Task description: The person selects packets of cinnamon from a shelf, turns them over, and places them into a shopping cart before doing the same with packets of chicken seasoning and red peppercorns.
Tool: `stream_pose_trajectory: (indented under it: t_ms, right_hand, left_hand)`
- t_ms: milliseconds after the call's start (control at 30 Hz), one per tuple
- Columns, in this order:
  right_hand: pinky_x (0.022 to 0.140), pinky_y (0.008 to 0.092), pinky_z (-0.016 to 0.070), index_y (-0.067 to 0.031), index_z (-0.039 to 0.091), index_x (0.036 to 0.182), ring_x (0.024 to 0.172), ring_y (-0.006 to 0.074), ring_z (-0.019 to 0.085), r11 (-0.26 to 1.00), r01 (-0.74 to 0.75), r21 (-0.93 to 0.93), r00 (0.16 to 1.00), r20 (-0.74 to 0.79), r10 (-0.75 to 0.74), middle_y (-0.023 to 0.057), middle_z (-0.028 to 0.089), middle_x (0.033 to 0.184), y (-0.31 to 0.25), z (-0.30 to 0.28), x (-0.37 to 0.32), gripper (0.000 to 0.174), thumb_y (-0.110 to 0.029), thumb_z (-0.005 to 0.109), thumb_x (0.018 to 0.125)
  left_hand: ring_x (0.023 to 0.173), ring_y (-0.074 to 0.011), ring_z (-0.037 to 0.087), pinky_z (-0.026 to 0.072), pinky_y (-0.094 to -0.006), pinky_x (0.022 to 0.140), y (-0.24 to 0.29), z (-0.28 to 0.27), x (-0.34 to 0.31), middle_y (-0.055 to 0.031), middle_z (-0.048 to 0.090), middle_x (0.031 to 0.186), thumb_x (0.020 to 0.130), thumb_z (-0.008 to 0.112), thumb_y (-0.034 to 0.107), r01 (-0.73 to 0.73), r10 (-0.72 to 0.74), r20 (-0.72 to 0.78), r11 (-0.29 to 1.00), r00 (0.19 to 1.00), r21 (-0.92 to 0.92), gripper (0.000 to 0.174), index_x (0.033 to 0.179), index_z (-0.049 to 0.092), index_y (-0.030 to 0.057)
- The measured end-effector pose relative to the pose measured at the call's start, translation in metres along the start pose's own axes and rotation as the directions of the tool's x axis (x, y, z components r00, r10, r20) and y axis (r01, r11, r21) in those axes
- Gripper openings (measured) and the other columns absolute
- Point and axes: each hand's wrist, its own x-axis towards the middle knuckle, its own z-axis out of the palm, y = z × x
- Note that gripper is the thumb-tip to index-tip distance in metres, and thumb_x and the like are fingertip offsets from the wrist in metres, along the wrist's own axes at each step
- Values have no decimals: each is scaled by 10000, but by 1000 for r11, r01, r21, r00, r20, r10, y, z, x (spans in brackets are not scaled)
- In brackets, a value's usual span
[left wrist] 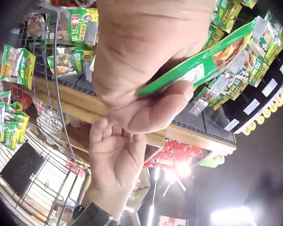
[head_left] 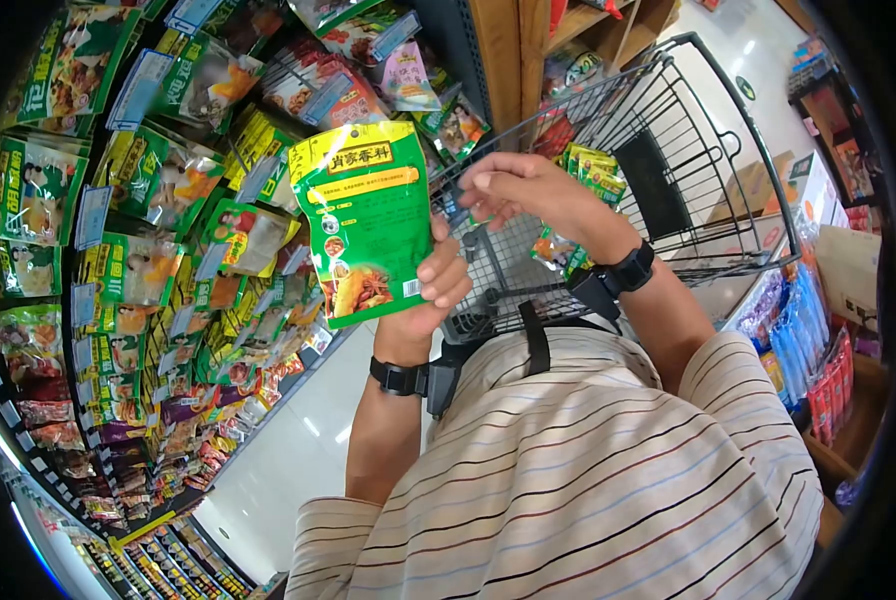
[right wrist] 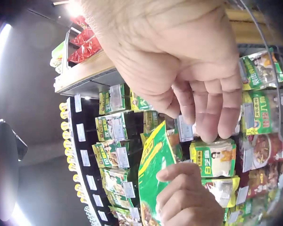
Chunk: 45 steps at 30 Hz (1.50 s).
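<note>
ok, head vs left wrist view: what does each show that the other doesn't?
Head only: the striped shirt and the left arm's black strap.
Left wrist only: a lit overhead lamp and the palm of the right hand, seen face-on.
Both: the right hand itself, the left hand gripping a green packet, the cart with packets inside, and hanging shelf packets.

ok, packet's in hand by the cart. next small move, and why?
Probably have the left hand swing the green packet over the cart and lower it in. It is already gripped, green-and-yellow packets lie in the cart, and the right hand holds nothing, so nothing seems to need setting down first.
</note>
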Motion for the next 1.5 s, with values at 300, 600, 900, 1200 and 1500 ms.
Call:
stream_pose_trajectory:
  t_ms: [300, 600, 900, 1200, 1500]
  right_hand:
    - [747, 260, 486, -25, 655, 1064, 820, 94, 604, 976, 182, 118, 982, 29, -186, 5, 651, 910, -1, 40, 19, 272, -278, 636, 968]
    - [604, 231, 460, -18, 641, 1027, 663, 88, 558, 970, 215, 112, 974, 44, -221, 11, 634, 816, -9, 52, 11, 220, -232, 615, 980]
    - [640, 239, 464, -26, 634, 1011, 671, 88, 559, 970, 215, 116, 971, 77, -224, 5, 629, 814, -6, 54, 8, 192, -213, 597, 986]
    - [733, 256, 484, -23, 648, 1008, 733, 96, 585, 967, 212, 139, 972, 69, -223, 14, 646, 867, -4, 53, 16, 181, -191, 582, 987]
    - [825, 281, 505, -3, 636, 1037, 827, 103, 609, 962, 202, 186, 962, 148, -231, 20, 647, 919, -6, 57, 31, 210, -198, 571, 994]
  left_hand:
    - [541, -149, 470, 419, -307, 487, -13, -1, 1, -59, 500, 715, 1016, 460, 341, 134, -120, 152, 987, 981, -85, 453, 1242, 500, -51]
    - [585, -182, 501, 431, -318, 477, -15, 4, -10, -99, 539, 804, 1005, 470, 419, 20, -17, -27, 995, 999, 95, 522, 1248, 515, -41]
    - [601, -192, 512, 426, -313, 480, -11, -3, -16, -112, 568, 833, 990, 462, 462, 38, -37, -14, 994, 999, 105, 556, 1241, 546, -27]
    - [560, -172, 489, 395, -294, 447, 0, 2, -16, -99, 561, 815, 985, 465, 466, 41, -41, -4, 988, 999, 150, 555, 1226, 551, -26]
    - [569, -156, 459, 379, -275, 436, 14, 8, -17, -84, 523, 788, 989, 456, 440, -22, 26, -24, 984, 999, 176, 555, 1201, 553, -64]
